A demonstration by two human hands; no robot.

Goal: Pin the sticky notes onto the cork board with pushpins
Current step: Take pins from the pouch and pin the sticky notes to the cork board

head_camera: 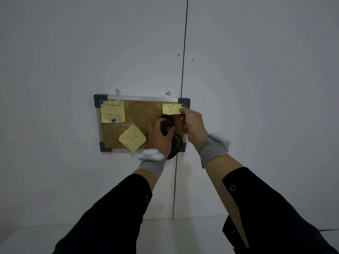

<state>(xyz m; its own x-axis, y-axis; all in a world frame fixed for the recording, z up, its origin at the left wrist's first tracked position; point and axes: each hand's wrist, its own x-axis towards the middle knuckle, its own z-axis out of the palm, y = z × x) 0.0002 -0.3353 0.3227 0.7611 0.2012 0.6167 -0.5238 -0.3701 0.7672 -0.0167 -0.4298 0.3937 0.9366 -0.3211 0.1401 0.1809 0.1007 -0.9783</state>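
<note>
A cork board in a grey frame hangs on the white wall. A yellow sticky note sits at its top left with blue pushpins. A second note lies tilted at the lower middle under a pale pushpin. A third note is at the top right with a blue pushpin at its corner. My right hand pinches that note's lower right corner. My left hand grips a dark mottled object, perhaps a pouch, in front of the board's lower right.
Two clear hooks hold the board on the wall. A vertical panel seam runs down the wall beside the board's right edge. A white surface lies below, between my forearms.
</note>
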